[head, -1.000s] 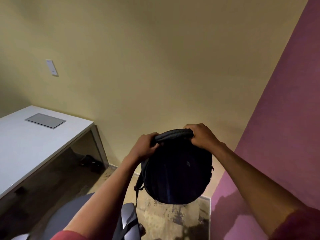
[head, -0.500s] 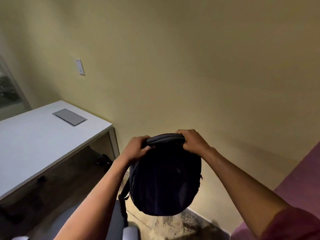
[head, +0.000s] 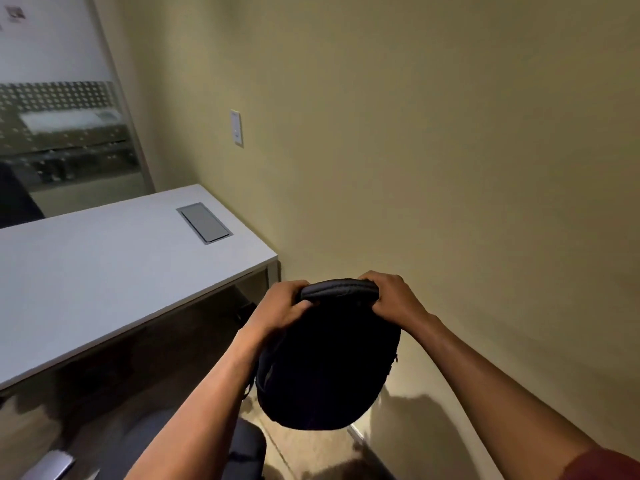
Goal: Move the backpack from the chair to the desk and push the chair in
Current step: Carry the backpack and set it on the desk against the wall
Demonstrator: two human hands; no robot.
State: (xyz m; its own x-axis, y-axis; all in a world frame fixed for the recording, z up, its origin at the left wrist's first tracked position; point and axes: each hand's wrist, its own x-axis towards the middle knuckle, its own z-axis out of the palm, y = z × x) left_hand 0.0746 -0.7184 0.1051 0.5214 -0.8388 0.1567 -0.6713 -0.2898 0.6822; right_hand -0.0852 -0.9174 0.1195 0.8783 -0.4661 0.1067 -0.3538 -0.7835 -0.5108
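Note:
A dark navy backpack [head: 325, 368] hangs in the air in front of me, held by its padded top handle. My left hand [head: 280, 306] grips the handle's left end and my right hand [head: 391, 296] grips its right end. The pack is to the right of the white desk [head: 104, 271], past the desk's right end and a little below its top. The grey chair [head: 239, 448] shows at the bottom, under my left forearm and below the pack; most of it is hidden.
A grey cable hatch [head: 204, 222] is set into the desk near its far right corner. The yellow wall [head: 433, 150] with a white switch plate [head: 236, 128] stands close behind the pack. A glass partition [head: 65, 133] is at the far left.
The view has swung left, bringing more of the desk and the glass partition into sight and losing the pink wall. The backpack stays held in both hands and now hangs nearer the desk's end.

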